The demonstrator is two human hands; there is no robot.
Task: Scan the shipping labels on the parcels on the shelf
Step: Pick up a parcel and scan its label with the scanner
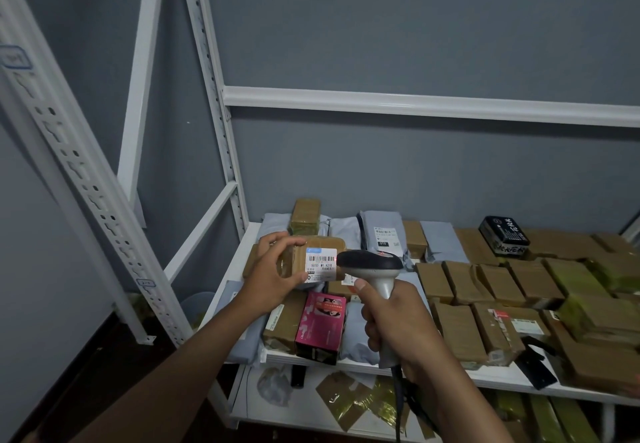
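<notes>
The right hand (398, 324) wraps its curled fingers round the grip of one grey barcode scanner (372, 269), held upright over the front of the white shelf (502, 378). Just left of the scanner, the left hand (273, 272) pinches one taped brown parcel (311, 259), whose shipping label (320, 264) faces the scanner's head. Below the parcel lies one pink box (322, 326); far right of it, one black box (504, 234).

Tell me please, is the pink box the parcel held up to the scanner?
No, the left hand holds a brown parcel before the scanner; the pink box lies on the shelf.
</notes>
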